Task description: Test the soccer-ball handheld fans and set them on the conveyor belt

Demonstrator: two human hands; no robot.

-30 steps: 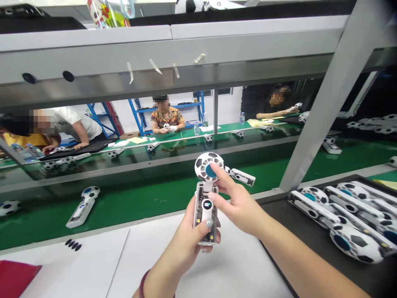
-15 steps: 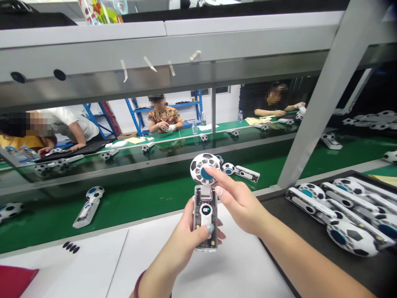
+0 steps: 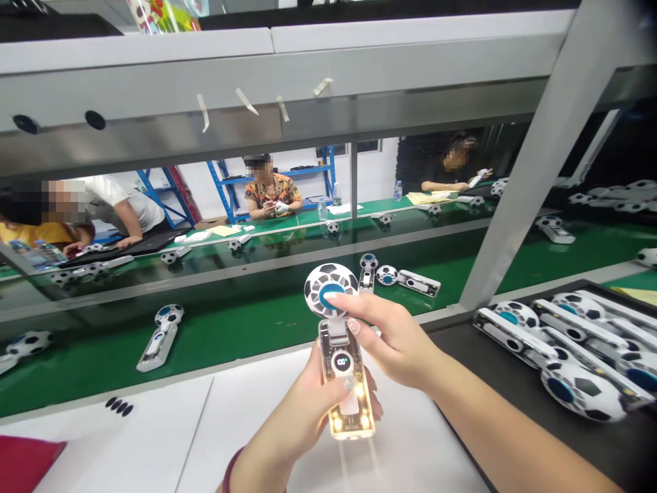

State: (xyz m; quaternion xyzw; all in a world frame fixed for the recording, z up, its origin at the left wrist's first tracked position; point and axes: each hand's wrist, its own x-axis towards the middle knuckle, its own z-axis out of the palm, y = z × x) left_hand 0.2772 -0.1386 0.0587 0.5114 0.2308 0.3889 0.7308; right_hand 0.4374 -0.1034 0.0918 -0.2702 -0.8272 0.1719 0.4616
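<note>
A handheld device (image 3: 339, 342) with a round football-patterned head and a clear body is held upright over the white table. Its small round display reads 100, and warm yellow lights glow in the lower body. My left hand (image 3: 313, 394) wraps round the body, thumb on the front below the display. My right hand (image 3: 395, 335) touches the blue centre of the head with its index fingertip; its thumb is near the hinge, and its other fingers are partly hidden. Whether it grips the device cannot be made out.
Similar devices lie on the green conveyor (image 3: 230, 322), one at left (image 3: 158, 339) and some behind the held one. A black tray (image 3: 462, 404) at right holds several more. A sloping metal post (image 3: 534, 164) stands at right. People sit or lean across the line.
Yellow lights have come on in the device's body. Both hands and the device have shifted slightly down. Devices on the left of the near belt have moved right.
</note>
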